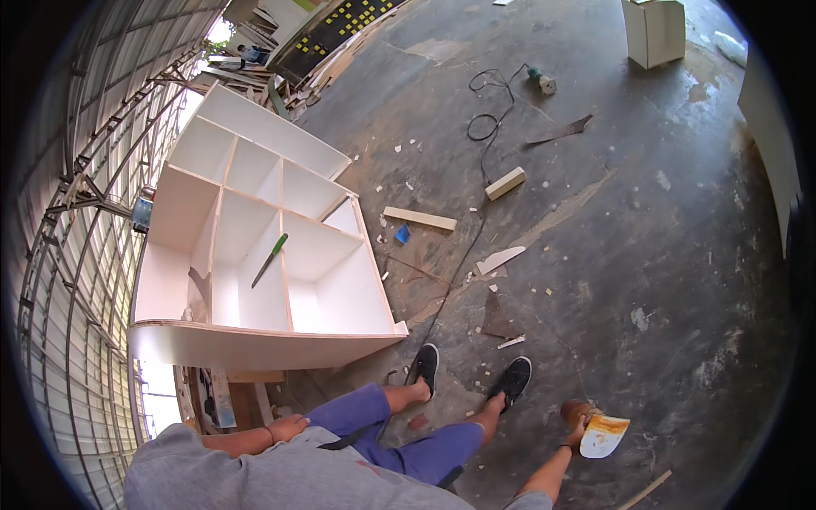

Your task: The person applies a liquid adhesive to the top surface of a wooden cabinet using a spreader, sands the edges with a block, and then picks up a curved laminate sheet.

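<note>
At the lower right, my right hand [579, 426] is closed on a white curved piece [604, 437] smeared with orange-brown along its upper edge. A brown rounded thing [572, 410] shows right beside those fingers; whether I hold it too, I cannot tell. My left hand [290, 427] rests against my purple shorts at the lower left, with nothing visible in it and its fingers loosely extended. In front of me on the left stands a white cabinet frame [223, 200] with several open compartments. A green-handled tool with a narrow dark blade [269, 261] lies across it.
Wood blocks [506, 184], a wood strip [419, 218], a blue scrap [402, 234] and white offcuts [501, 259] litter the concrete floor. A black cord [481, 246] runs to a green power tool [541, 81]. A pale box [654, 34] stands far right.
</note>
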`<move>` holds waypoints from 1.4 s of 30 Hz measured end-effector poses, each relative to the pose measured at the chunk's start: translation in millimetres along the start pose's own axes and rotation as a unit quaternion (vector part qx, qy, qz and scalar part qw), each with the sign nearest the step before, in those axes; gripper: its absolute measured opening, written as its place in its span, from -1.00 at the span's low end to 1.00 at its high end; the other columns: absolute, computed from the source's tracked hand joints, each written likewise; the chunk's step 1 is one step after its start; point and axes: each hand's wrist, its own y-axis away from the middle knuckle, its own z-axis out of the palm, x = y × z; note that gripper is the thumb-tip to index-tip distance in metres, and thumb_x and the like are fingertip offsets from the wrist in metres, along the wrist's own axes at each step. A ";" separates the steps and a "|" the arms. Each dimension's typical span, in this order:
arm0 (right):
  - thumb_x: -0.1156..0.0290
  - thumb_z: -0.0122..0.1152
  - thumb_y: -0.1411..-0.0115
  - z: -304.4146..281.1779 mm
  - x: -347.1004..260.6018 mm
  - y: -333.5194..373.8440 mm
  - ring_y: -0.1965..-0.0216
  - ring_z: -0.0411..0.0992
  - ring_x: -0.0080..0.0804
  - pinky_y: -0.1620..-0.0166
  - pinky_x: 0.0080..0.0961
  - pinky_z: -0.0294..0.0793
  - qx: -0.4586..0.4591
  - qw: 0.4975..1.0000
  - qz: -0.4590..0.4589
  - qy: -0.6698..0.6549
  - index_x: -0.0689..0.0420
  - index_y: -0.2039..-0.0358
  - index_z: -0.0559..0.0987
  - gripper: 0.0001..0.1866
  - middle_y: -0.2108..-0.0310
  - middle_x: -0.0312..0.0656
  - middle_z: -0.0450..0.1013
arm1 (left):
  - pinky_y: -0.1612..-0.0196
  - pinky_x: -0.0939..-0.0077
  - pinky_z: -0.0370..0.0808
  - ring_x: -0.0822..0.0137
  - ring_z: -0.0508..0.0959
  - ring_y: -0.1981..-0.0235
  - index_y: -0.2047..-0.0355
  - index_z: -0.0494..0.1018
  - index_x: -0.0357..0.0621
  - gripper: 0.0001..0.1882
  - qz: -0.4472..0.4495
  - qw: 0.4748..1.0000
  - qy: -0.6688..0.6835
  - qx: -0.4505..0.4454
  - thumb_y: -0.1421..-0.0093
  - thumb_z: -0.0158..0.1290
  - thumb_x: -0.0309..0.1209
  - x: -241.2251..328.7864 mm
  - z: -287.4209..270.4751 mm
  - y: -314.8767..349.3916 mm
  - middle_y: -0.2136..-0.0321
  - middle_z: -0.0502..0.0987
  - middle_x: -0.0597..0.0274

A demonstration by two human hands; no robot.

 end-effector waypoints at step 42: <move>-0.08 0.04 -0.09 68.7 82.2 41.1 -0.07 0.26 -0.12 -0.09 -0.23 0.22 -0.195 0.951 0.241 -0.012 0.20 -0.08 0.31 -0.30 -0.11 -0.07 0.25 | -0.09 0.24 0.21 -0.12 0.28 -0.06 -0.03 0.24 -0.30 -0.34 -0.185 0.978 0.097 -0.015 -0.19 -0.31 0.06 -7.3 46.6 10.3 -0.01 0.30 -0.23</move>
